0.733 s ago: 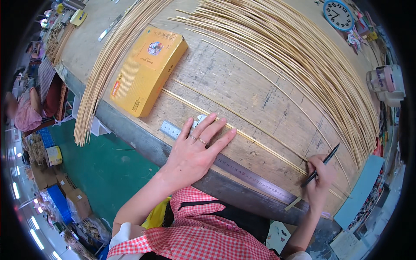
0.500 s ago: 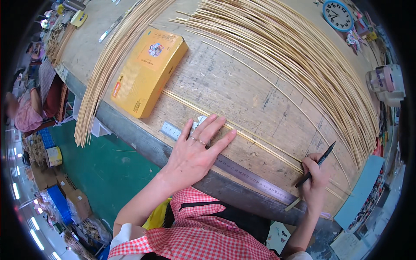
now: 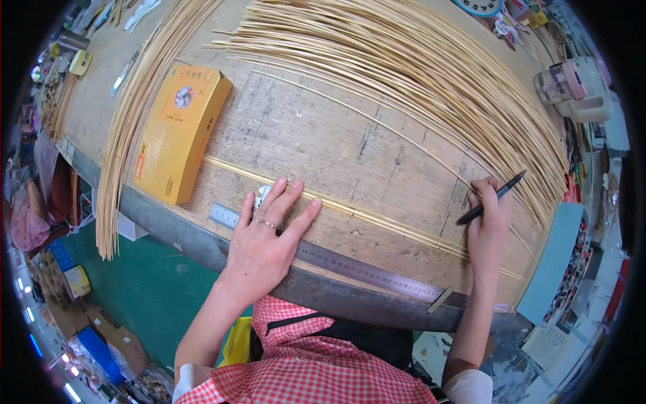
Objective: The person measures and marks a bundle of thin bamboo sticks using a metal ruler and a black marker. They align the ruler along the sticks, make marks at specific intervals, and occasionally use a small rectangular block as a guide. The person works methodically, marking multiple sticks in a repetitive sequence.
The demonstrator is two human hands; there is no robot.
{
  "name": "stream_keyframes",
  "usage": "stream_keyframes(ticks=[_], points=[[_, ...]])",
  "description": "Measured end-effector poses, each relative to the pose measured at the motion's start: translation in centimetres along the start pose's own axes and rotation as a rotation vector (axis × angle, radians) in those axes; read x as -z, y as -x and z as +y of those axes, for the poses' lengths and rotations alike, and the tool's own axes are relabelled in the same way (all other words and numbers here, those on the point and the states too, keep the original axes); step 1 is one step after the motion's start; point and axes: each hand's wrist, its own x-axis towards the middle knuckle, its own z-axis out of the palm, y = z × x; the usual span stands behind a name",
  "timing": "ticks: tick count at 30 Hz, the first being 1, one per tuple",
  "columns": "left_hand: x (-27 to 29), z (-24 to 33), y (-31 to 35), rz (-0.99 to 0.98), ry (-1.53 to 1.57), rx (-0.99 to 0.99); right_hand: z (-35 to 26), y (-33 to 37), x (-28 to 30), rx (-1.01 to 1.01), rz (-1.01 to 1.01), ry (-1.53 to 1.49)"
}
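Note:
My left hand (image 3: 266,239) lies with its fingers spread over the near edge of the table. Its fingertips press beside a few thin bamboo sticks (image 3: 387,217), and its palm covers part of a steel ruler (image 3: 363,268). My right hand (image 3: 488,222) is closed around a black pen (image 3: 494,197), tip pointing up and right. Its fingertips meet a single loose stick (image 3: 417,143); whether they pinch it I cannot tell. At the left ends of the sticks under my left hand stands a yellow box (image 3: 178,135).
A large pile of bamboo sticks (image 3: 404,74) spreads across the far side. Another bundle (image 3: 131,128) hangs over the left table edge. A blue-green box edge (image 3: 552,262) and a plastic jug (image 3: 575,87) stand at right. A round clock (image 3: 479,5) lies at the back.
My right hand has moved up and away from the sticks by the ruler to the single loose stick, still holding the pen. The left hand stays on the sticks. The view has shifted.

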Motion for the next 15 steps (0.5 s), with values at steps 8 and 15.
stream_keyframes(ticks=[8, 15], points=[[0.0, -0.2, 0.2, 0.006, -0.001, -0.004, 0.0, 1.2, 1.3, 0.030, -0.164, -0.187], [0.2, -0.2, 0.1, 0.002, 0.005, 0.008, -0.1, 4.3, 1.5, 0.034, -0.174, -0.260]])
